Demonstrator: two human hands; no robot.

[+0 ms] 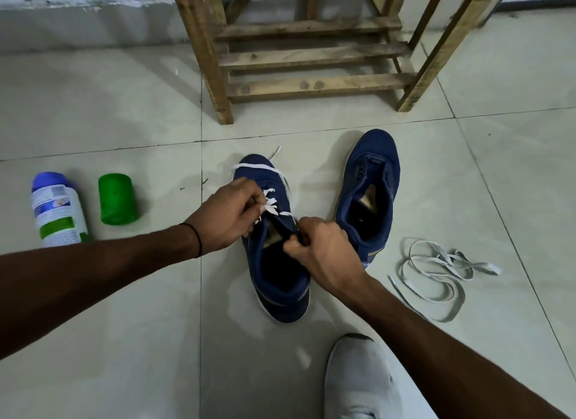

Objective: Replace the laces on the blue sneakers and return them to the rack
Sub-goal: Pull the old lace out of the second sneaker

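Note:
Two blue sneakers stand on the tiled floor. The left sneaker (274, 275) is partly threaded with a white lace (258, 167) that crosses its toe. My left hand (229, 214) pinches that lace beside the eyelets. My right hand (318, 247) grips the sneaker's right eyelet edge near the tongue. The right sneaker (371, 191) carries no lace, and its tongue lies open. A loose greyish lace (436, 272) lies tangled on the floor to the right. The wooden rack (311, 57) stands behind the sneakers.
A white bottle with a blue cap (57, 209) and a green container (117, 198) lie on the floor to the left. A grey-white shoe (361, 381) on a foot shows at the bottom edge. A wall runs along the back.

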